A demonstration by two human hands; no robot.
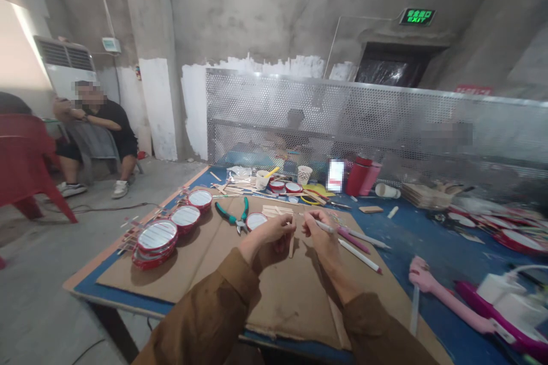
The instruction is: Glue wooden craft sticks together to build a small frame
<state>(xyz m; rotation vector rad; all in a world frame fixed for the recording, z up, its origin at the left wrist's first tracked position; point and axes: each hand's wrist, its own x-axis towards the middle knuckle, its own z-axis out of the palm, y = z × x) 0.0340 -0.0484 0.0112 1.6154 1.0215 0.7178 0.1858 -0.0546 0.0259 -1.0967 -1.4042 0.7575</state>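
My left hand (270, 234) is closed round a thin wooden craft stick (291, 246), which points down over the cardboard sheet (282, 302). Just across from it, my right hand (322, 239) grips a white pen (324, 226) like a writing tool. Beside my right hand lie a white marker with a dark red tip (359, 256) and a pink pen (354, 240). Several more craft sticks (274, 211) rest behind my left hand, near a small red-rimmed round piece (257, 220). Teal-handled cutting pliers (236, 217) lie to the left.
Red-rimmed rounds (157, 236) with sticks line the cardboard's left side. A pink glue gun (454, 305) and a magenta power strip (505, 319) lie at right. Cups, a phone (335, 175) and a red bottle (358, 177) stand before a perforated metal screen (265, 102). A person (115, 120) sits far left.
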